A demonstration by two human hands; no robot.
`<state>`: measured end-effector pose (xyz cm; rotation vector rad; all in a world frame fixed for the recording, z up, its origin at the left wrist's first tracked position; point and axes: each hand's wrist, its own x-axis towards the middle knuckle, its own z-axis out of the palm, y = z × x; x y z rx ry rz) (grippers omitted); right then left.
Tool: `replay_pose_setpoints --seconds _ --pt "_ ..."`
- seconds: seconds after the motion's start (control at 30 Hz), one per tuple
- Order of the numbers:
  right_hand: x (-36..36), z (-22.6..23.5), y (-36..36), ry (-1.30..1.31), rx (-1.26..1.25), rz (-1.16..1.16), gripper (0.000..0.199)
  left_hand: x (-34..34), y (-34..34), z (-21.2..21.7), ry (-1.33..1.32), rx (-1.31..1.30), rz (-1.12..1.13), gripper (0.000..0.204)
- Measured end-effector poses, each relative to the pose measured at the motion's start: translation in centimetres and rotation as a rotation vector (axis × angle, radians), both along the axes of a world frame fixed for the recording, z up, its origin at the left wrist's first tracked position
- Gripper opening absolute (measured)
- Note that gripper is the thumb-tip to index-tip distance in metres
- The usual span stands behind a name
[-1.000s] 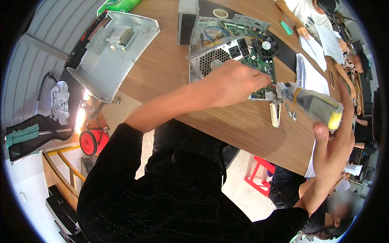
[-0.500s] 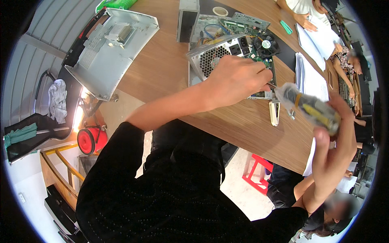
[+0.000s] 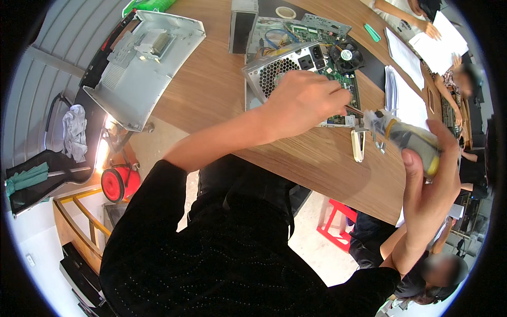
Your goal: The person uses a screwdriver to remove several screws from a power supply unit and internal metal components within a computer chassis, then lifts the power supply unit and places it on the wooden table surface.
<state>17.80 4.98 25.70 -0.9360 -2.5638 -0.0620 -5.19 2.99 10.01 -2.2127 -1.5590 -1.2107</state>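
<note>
Over the front edge of an opened computer case (image 3: 249, 95), my left hand (image 3: 311, 98) is closed, its fingertips pinching near the end of a thin metal shaft. The shaft belongs to a screwdriver (image 3: 417, 141) with a thick dark and yellow handle, wrapped in clear plastic with a yellow band. My right hand (image 3: 435, 171) grips that handle from the right. Whether a small screw sits at the tip between my left fingers is hidden. Beneath and behind my left hand lie the power supply (image 3: 277, 74), a green circuit board (image 3: 346, 82) and a black fan (image 3: 347, 57).
A metal case cover (image 3: 142, 79) lies at the left of the wooden table (image 3: 317, 164). Near the right hand are a pale box cutter (image 3: 358, 145) and paper stacks (image 3: 406, 103). A green cutter (image 3: 372, 33) and a tape roll (image 3: 285, 12) lie farther back. People sit along the right.
My right hand and the screwdriver handle have shifted slightly and steadied from a blur. My left hand stays almost in place. At the far right, a person has lifted white papers.
</note>
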Motion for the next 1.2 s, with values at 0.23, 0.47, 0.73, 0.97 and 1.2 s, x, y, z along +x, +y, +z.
replay_pose_setpoints --seconds 0.23,0.47,0.73,0.97,1.2 --pt "0.8 -0.2 -0.2 -0.044 -0.054 0.281 0.029 -4.9 -1.9 -0.1 0.067 -0.037 0.247 0.031" --pt "1.3 -0.9 0.8 0.042 -0.041 0.322 0.027 -2.0 -0.3 -3.3 0.243 -0.063 0.226 0.019" --pt "2.1 -2.0 1.6 0.122 -0.007 0.328 0.027 -2.9 0.1 -3.1 0.246 -0.033 0.159 0.008" --pt "4.7 -2.1 1.7 0.099 0.014 0.210 0.026 -3.3 0.6 -3.7 0.283 0.024 0.154 0.011" --pt "9.8 -3.1 3.5 0.341 -0.032 0.165 0.022 -2.5 -0.1 -3.5 0.446 0.018 0.186 0.008"
